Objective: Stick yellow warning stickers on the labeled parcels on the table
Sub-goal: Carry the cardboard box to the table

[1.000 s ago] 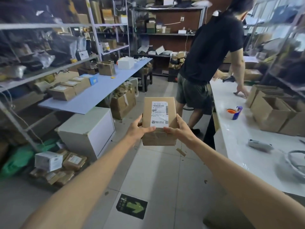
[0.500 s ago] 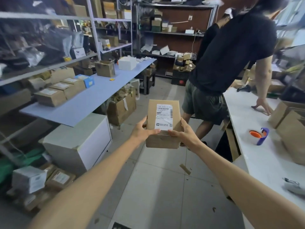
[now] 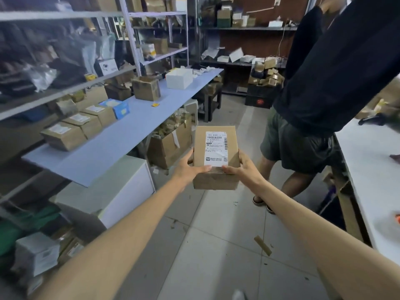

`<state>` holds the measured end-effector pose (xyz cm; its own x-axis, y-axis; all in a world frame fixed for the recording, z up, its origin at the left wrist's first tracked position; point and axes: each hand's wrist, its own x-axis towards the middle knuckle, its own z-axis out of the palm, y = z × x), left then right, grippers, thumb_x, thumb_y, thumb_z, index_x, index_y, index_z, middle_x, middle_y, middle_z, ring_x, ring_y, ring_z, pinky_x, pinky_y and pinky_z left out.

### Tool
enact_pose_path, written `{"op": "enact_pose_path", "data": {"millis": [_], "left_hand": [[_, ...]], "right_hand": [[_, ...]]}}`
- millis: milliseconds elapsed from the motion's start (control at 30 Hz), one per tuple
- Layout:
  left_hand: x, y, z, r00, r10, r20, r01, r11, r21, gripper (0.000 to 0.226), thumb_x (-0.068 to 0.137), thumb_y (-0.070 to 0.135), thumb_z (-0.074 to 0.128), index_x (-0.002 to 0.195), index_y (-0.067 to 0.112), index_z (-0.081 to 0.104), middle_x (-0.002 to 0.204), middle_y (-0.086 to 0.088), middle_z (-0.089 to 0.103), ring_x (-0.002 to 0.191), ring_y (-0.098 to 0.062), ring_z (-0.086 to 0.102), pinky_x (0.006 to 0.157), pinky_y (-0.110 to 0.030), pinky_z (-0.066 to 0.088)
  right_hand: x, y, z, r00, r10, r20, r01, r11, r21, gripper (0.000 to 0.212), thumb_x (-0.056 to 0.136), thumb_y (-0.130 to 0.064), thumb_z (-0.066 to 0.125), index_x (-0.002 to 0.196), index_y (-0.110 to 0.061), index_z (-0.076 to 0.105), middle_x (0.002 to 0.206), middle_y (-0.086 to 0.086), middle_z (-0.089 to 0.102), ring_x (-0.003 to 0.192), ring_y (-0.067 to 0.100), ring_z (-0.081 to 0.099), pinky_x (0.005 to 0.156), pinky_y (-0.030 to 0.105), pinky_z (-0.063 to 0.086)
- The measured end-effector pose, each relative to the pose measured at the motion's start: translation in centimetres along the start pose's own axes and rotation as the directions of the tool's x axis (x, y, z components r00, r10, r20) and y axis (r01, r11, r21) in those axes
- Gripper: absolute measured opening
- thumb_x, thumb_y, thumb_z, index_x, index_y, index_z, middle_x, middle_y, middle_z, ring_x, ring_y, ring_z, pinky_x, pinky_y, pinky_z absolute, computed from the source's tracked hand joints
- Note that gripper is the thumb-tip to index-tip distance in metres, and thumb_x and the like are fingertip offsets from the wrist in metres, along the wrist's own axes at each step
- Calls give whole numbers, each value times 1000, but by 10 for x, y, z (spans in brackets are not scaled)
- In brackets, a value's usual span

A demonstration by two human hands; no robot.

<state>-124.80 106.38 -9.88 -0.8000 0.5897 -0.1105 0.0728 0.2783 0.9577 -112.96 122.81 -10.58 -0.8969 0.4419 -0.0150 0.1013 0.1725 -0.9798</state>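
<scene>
at left of frame labeled parcels (image 3: 65,138) sit in a row on the blue table (image 3: 112,148). at centre the left hand (image 3: 187,168) and right hand (image 3: 243,169) clasp a labeled box (image 3: 215,154) over the floor; a bump from the person in black (image 3: 324,83), close at right, could knock it loose.

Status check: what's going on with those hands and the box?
Left hand, right hand gripping labeled parcel. No yellow sticker visible. Bystander close right.
</scene>
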Motion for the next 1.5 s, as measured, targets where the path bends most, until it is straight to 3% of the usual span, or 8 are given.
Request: {"op": "enact_pose_path", "data": {"millis": [300,433,600,733,867,1033,1200,1500], "left_hand": [[148,42,32,998,-13,-61,15,999,31,102,64,28,87,149,28,31,135,2,56,113,-11,53,95,-27,42],[192,53,31,992,-23,-128,18,999,-35,92,67,18,86,145,26,38,119,7,62,114,-12,55,87,-23,44],[245,49,4,967,-73,-243,68,997,-30,106,54,37,89,146,29,37,129,5,61,117,-13,55,102,-37,45],[292,38,-25,945,-76,-318,59,996,-62,87,68,20,85,142,27,42,118,11,62,104,-4,56,86,-22,48],[339,31,-56,917,-81,-391,35,992,-123,83,69,15,85,140,27,44,121,4,63,109,-14,59,96,-35,50],[395,30,-97,880,-127,-459,51,983,-176,86,70,18,85,143,31,41,100,11,64,106,-15,61,95,-33,49],[438,29,-130,839,-159,-521,65,979,-193,91,69,25,85,145,31,36,115,7,60,113,-16,55,90,-27,45],[513,8,-184,750,-265,-606,111,953,-280,109,42,51,87,140,42,40,124,3,63,114,-22,60,92,-50,53]], "right_hand": [[150,-4,-76,996,-19,91,17,1000,24,56,84,-15,72,130,-19,41,115,-11,59,102,3,57,71,12,49],[214,-6,-87,989,-33,141,34,999,-1,59,80,-20,76,129,-18,44,118,-9,61,108,9,59,82,21,48],[295,-10,-68,960,-55,276,46,998,39,60,82,-14,74,134,-17,43,121,-8,62,107,5,61,73,13,50],[362,-8,-43,929,-69,363,64,998,24,67,77,-21,77,135,-18,43,124,-6,63,110,8,62,85,22,53],[429,-18,-16,899,-91,428,104,995,-5,69,77,-20,78,136,-19,43,124,-7,63,114,13,61,93,26,51],[509,-34,12,866,-105,489,146,988,-46,74,66,-32,79,132,-24,47,126,-7,63,115,11,61,103,37,46],[574,-45,42,838,-106,535,161,985,-56,60,73,-23,78,126,-23,50,118,-12,64,113,13,61,99,36,48],[693,-37,106,733,-132,667,185,983,-9,64,75,-29,77,132,-28,47,125,-9,60,113,9,57,97,36,48]]}}
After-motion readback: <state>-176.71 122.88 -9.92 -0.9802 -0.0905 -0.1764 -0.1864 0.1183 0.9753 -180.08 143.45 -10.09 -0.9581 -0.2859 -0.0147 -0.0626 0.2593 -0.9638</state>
